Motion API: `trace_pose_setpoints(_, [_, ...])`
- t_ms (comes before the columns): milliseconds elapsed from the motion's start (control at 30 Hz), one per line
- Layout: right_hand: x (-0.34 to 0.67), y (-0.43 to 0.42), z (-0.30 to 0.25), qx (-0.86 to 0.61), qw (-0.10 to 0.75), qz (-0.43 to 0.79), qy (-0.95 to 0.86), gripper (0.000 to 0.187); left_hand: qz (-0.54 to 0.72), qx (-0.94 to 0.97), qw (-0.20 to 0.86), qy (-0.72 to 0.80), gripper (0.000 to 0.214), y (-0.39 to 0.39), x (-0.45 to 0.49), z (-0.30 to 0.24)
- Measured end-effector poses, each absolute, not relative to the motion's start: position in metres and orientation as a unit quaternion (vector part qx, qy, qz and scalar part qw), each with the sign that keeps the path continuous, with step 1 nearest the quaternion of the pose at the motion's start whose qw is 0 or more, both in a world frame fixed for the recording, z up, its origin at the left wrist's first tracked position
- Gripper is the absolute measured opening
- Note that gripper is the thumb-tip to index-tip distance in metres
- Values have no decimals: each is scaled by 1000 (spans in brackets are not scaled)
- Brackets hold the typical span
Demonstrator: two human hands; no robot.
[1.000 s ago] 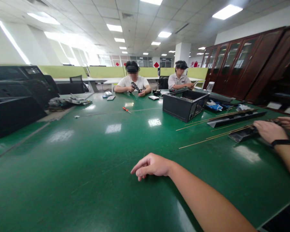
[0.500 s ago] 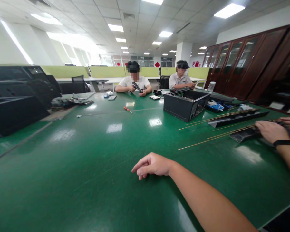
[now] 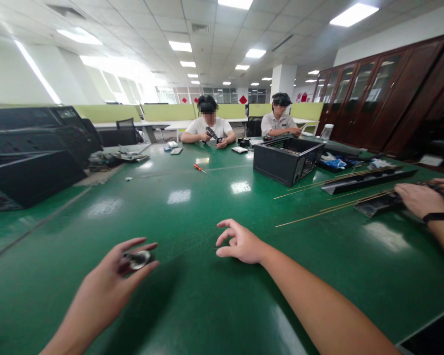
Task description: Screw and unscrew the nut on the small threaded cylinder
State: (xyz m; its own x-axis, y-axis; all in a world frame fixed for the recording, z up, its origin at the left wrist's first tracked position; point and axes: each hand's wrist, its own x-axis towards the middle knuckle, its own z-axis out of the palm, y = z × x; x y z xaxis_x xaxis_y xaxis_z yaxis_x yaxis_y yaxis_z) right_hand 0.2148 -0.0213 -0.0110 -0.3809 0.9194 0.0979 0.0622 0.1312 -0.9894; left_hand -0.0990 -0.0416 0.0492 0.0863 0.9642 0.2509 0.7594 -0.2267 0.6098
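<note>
My left hand (image 3: 124, 278) is raised over the near left of the green table (image 3: 192, 305). Its thumb and fingers are curved around a small, round, silvery part with a dark stem (image 3: 138, 259); blur hides its exact kind. To its right, my right hand (image 3: 240, 241) hovers low over the tabletop, fingers bent and apart, holding nothing. Farther off lies a red-handled screwdriver (image 3: 199, 168). Thin brass-coloured rods (image 3: 299, 220) stretch across the table to the right of my right hand.
A black computer case (image 3: 281, 165) stands beyond, near dark metal channels (image 3: 370, 181). At the right edge, a co-worker's hands (image 3: 422, 199) touch one. Two people sit opposite, one with a power drill (image 3: 211, 133). Black cases (image 3: 33, 177) and loose boards (image 3: 122, 157) occupy the left.
My left hand has come into view from the lower left with the round part. My right hand's fingers have lifted and spread. The view has shifted slightly.
</note>
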Motion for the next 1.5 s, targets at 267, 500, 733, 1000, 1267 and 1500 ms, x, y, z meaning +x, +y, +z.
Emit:
trace_pose_setpoints(267, [226,-23,-10,-448,449,241,-735,67,312,828,222,411,31,1,18,22])
trace_pose_setpoints(500, [218,-27,-8,-454,393,176,-780,47,334,822,204,414,39,5,14,-2])
trace_pose_setpoints(733, [219,-25,-10,-464,405,184,-766,31,346,800,240,427,22,0,16,-2])
trace_pose_setpoints(1000, [217,-23,-10,-441,400,205,-777,10,350,808,235,411,22,-3,17,-3])
trace_pose_setpoints(1267, [218,-24,-10,-455,371,217,-780,11,353,813,230,402,20,-4,17,-3])
trace_pose_setpoints(1500, [217,-24,-12,-453,372,206,-784,8,363,810,231,399,20,-4,17,-5])
